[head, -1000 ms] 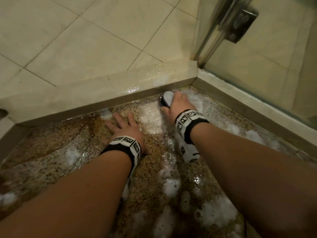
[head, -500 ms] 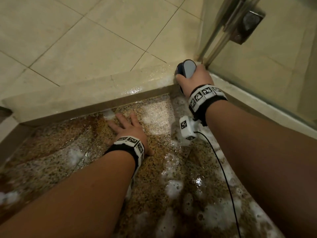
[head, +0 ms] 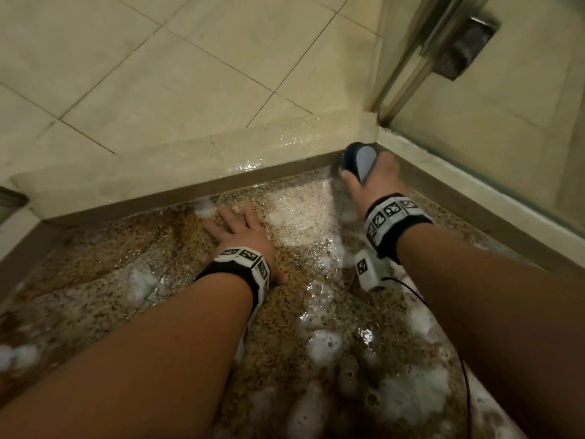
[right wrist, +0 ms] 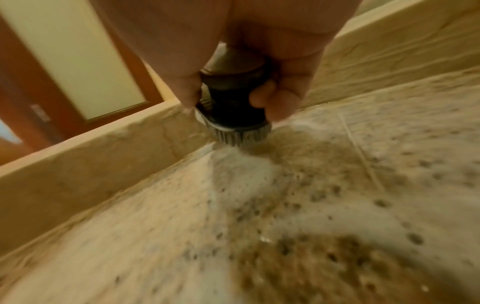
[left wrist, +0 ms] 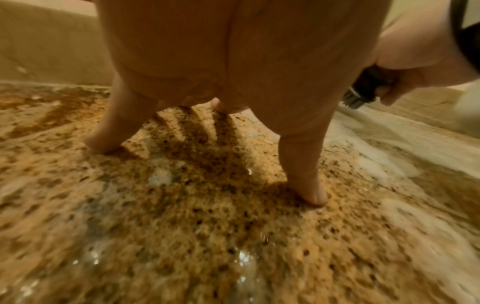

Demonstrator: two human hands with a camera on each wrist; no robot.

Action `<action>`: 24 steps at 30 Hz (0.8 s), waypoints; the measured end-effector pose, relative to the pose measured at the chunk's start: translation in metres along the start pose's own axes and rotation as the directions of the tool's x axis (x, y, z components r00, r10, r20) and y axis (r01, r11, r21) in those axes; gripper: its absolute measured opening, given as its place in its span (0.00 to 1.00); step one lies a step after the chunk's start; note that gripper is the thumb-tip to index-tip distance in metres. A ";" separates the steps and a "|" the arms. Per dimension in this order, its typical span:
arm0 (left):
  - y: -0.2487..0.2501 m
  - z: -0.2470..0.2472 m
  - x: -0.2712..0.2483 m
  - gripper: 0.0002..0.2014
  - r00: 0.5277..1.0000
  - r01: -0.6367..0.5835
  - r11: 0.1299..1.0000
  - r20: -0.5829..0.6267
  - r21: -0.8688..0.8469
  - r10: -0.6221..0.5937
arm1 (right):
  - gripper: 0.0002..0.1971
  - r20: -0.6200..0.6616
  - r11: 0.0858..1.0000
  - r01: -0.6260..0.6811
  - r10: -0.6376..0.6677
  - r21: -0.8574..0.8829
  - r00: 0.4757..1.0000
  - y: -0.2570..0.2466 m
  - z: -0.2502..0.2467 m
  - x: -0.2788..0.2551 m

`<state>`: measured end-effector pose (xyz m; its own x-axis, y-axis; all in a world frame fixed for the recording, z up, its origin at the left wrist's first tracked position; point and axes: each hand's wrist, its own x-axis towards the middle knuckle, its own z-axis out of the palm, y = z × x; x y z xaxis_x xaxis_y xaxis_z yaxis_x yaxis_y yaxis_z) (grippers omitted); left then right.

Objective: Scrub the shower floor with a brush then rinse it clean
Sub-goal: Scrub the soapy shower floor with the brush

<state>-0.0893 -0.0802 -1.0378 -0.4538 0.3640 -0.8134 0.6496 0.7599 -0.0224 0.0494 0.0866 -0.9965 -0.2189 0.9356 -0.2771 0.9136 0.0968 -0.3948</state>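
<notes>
Head view is showing, at far left, foam lying in clumps on the wet speckled floor, with the curb running along its far edge and pale tiles lying beyond it; next, the left hand is resting flat on the floor with fingers straight and spread, holding nothing, and the left wrist view is showing its fingertips pressing on the wet stone; to its right a patch of white lather is covering the floor up to the curb; further right, the right hand is gripping the brush, fingers curled round its dark body, in the corner where the curb is meeting the sill; the right wrist view is showing the brush standing nearly upright in the right hand, its bristles touching the foamy floor just beside the curb; at far right the glass door and its metal hinge are standing above the sill; a thin black cable is hanging from the right wrist band over more foam.
</notes>
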 end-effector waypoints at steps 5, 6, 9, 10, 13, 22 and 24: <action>0.004 -0.002 -0.001 0.82 1.000 0.008 1.000 -0.008 0.005 -0.008 | 0.33 0.063 0.990 -0.132 0.129 0.053 0.990 -0.028 0.025 -0.001; 0.004 -0.002 -0.001 0.82 1.000 0.013 1.000 -0.009 0.007 -0.013 | 0.33 0.082 0.997 -0.080 0.080 0.002 0.993 -0.034 0.034 -0.009; 0.003 -0.001 -0.001 0.82 1.000 0.020 1.000 -0.008 -0.003 -0.020 | 0.31 0.232 0.947 0.252 -0.204 -0.199 0.951 -0.048 0.058 -0.030; 0.003 -0.001 -0.001 0.82 1.000 0.017 1.000 -0.008 -0.007 -0.017 | 0.31 0.309 0.919 0.314 -0.234 -0.238 0.922 -0.050 0.062 -0.032; 0.001 -0.001 -0.001 0.81 1.000 0.008 1.000 -0.010 0.002 -0.008 | 0.34 0.362 0.938 0.245 -0.146 -0.245 0.921 -0.041 0.055 -0.016; 0.002 -0.003 -0.001 0.82 1.000 0.003 0.999 0.012 0.033 -0.004 | 0.28 0.221 0.973 -0.074 0.123 -0.220 0.968 -0.032 0.041 0.014; 0.001 -0.003 0.001 0.82 1.000 0.008 1.000 0.010 0.019 -0.008 | 0.34 0.304 0.975 -0.003 0.073 -0.224 0.950 -0.052 0.061 -0.013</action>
<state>-0.0909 -0.0770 -1.0365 -0.4529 0.3523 -0.8190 0.6575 0.7524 -0.0400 -0.0160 0.0481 -1.0259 -0.2451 0.7927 -0.5582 0.9679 0.1673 -0.1874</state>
